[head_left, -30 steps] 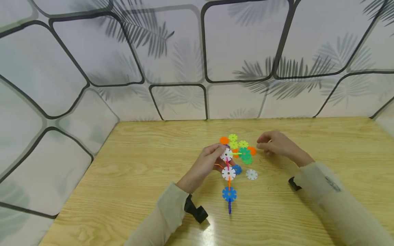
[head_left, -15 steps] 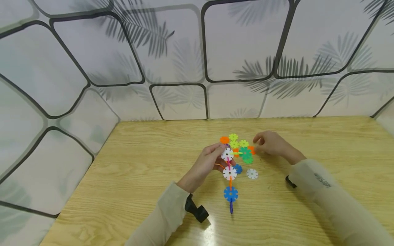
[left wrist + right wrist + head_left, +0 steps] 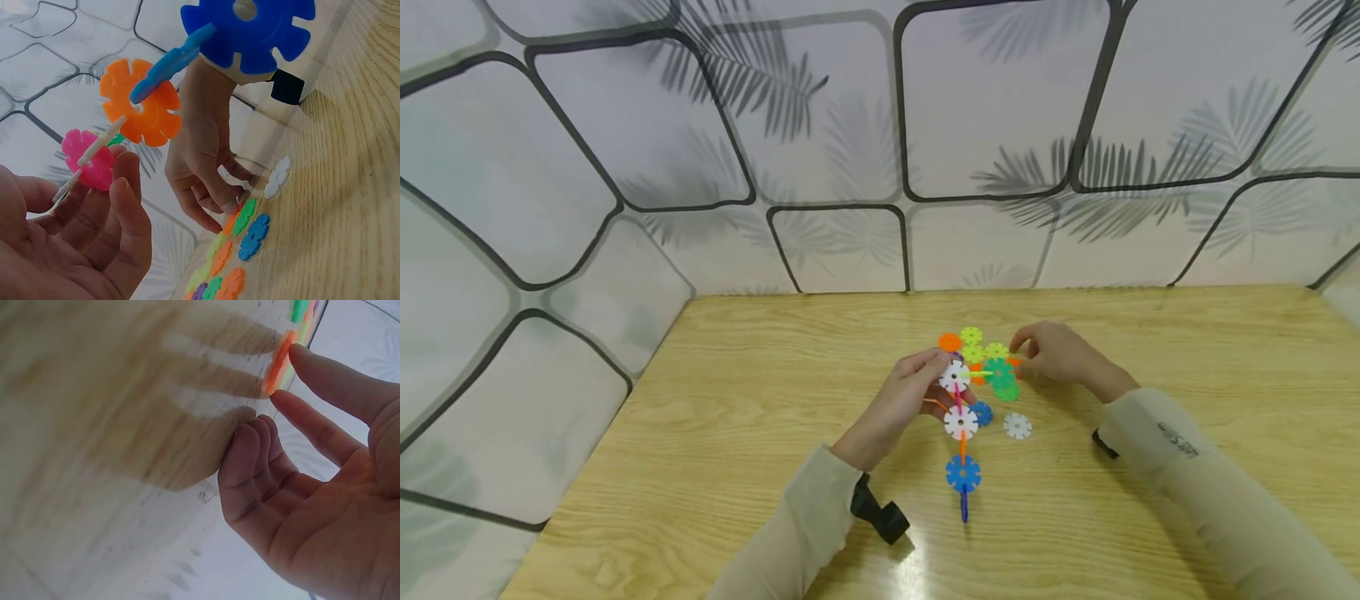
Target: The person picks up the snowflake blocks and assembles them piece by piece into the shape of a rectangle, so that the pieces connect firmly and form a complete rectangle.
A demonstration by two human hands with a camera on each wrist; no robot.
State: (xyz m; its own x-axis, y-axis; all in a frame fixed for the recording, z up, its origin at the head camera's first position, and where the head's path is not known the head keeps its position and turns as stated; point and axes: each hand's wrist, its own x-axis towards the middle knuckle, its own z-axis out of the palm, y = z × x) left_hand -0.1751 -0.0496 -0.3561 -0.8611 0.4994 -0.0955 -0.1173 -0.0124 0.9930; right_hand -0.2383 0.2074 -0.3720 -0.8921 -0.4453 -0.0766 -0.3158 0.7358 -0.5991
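Observation:
Interlocking slotted plastic discs, the snowflake-shaped building kind, are joined in a chain. My left hand holds it by its upper end, near a white disc and a pink disc. From there the chain runs towards me through another white disc, an orange disc and a blue disc. A yellow-green piece with a green disc sticks out right. Beyond it, my right hand pinches an orange disc at the tabletop between thumb and index finger, its other fingers curled.
Loose discs lie on the wooden table between the hands: several yellow ones, an orange one, a blue one and a white one. A patterned wall covering rises behind the table.
My right hand has moved left to the pile's right edge and taken the orange disc between its fingertips; that disc now looks tilted. The left hand and chain have barely moved.

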